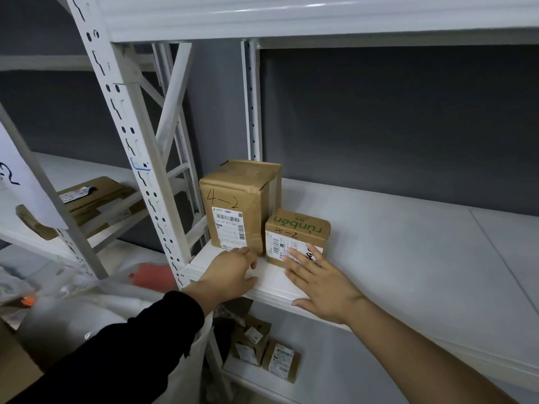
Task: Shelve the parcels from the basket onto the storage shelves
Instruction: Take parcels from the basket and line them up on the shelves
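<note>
The small brown parcel (297, 233) sits on the white shelf board (408, 243), near its front edge. Its top carries green print that reads upside down and a handwritten "4-2", and its front face has a white label. It stands just beside a taller brown parcel (233, 205), touching or nearly touching it. The taller one also carries a "4-2" and a white shipping label, and it fills the shelf's left corner against the perforated white upright (128, 135).

The right hand (323, 287) lies flat, its grip spread, with the fingertips (291, 255) against the small parcel's labelled front. The left hand (230, 272) comes out of a black sleeve (116, 345). Its grip is relaxed and holds nothing; the fingers reach the lower front of the taller parcel and the thumb lies along the shelf's front lip.

On the shelf below stand several small labelled cartons (256, 342). Flat brown parcels (96, 199) rest on the neighbouring shelf to the left. Low on the left lies a white plastic sack (87, 310), with something red (151, 277) behind the upright.
</note>
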